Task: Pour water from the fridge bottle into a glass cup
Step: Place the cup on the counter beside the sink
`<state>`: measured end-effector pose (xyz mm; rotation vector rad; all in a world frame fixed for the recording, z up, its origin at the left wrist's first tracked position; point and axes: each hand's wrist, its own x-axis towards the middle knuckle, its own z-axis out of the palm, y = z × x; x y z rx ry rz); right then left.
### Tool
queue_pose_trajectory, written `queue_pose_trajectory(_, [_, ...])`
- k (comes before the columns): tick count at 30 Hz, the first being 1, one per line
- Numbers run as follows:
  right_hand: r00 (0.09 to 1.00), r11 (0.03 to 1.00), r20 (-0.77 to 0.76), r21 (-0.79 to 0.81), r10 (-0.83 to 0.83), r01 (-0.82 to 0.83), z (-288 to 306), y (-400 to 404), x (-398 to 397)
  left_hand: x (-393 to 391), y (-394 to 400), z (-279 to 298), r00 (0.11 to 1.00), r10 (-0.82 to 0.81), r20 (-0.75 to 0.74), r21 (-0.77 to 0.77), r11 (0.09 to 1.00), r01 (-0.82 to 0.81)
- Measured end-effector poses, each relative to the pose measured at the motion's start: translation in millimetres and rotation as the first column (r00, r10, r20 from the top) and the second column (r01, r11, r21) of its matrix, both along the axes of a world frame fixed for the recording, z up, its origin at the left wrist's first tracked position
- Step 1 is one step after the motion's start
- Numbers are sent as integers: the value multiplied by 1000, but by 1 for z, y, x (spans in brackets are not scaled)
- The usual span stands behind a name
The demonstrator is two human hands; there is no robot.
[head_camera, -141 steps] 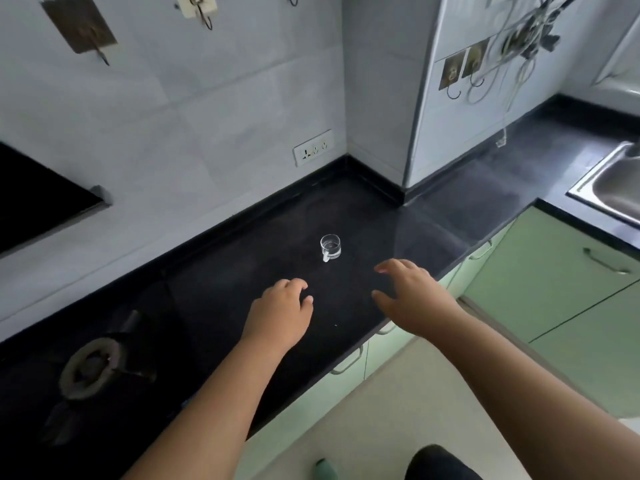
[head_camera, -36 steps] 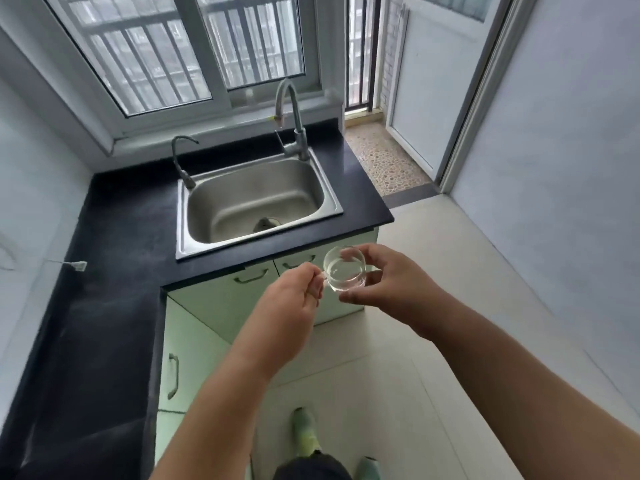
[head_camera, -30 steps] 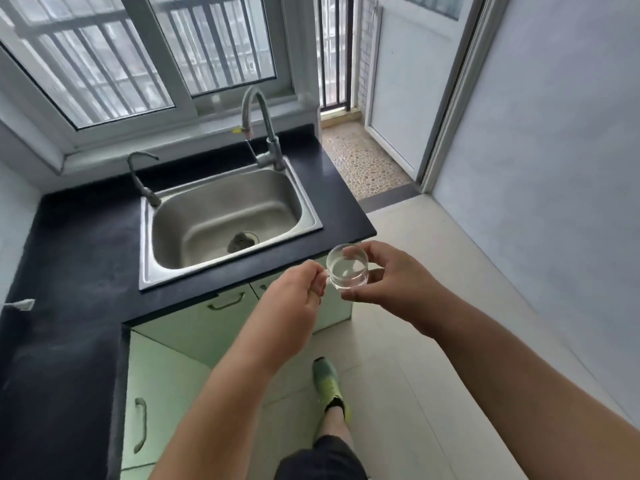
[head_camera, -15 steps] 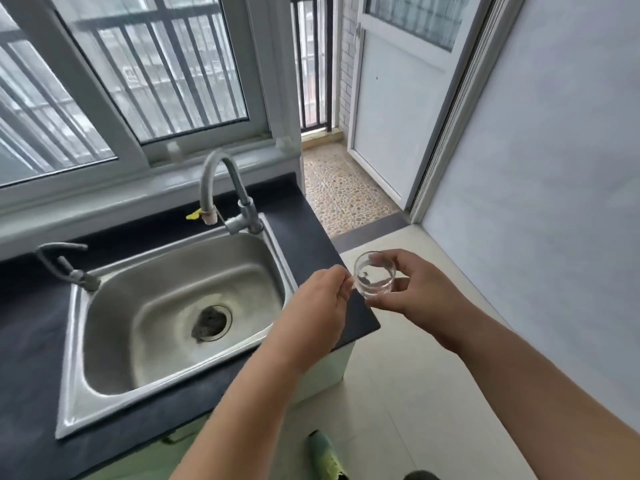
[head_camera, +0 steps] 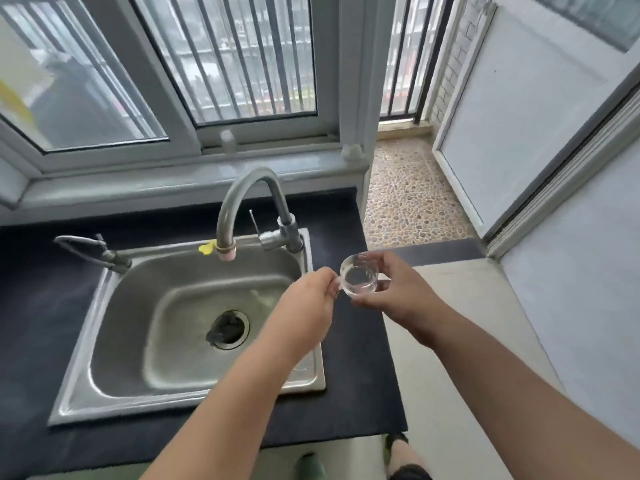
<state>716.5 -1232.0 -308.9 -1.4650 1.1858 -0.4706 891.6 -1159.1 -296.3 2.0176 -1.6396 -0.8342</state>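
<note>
a: where's the glass cup (head_camera: pixel 359 279)?
b: held upright over the dark bench (head_camera: pixel 356 393), at the sink's (head_camera: pixel 194 382) right rim.
a: and the hands?
b: left hand (head_camera: pixel 309 304) pinches its handle, right hand (head_camera: pixel 394 292) curls around its body.

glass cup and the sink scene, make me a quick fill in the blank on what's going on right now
1. The glass cup is held by ____ hands.
2. The left hand pinches the cup's ____.
3. The cup is held above the right edge of the steel ____.
4. The curved faucet has a small ____ tag near its spout.

Missing words: both; handle; sink; yellow
</note>
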Motion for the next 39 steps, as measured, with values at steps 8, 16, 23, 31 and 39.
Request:
queue_pose_trajectory(8, [975, 978, -98, -48, 200, -205, -47, -117, 41, 6, -85, -50, 952, 305, -21, 26, 952, -305])
queue_pose_trajectory(16, [925, 931, -280, -183, 258, -315, -104, -177, 78, 24, -138, -101, 911, 411, -18, 105, 907, -407])
queue_pose_trajectory(23, [890, 912, -354, -185, 287, -367, -138, -200, 97, 37, -164, -140, 887, 461, 24, 166, 873, -458])
queue_pose_trajectory(31, [883, 914, -367, -162, 294, -372, -158, -208, 103, 33, -177, -150, 868, 491, 78, 219, 841, -495])
queue_pose_trajectory(39, [866, 948, -420, -43, 270, -316, -145, -199, 97, 36, -178, -133, 892, 438, 110, 401, 802, -444])
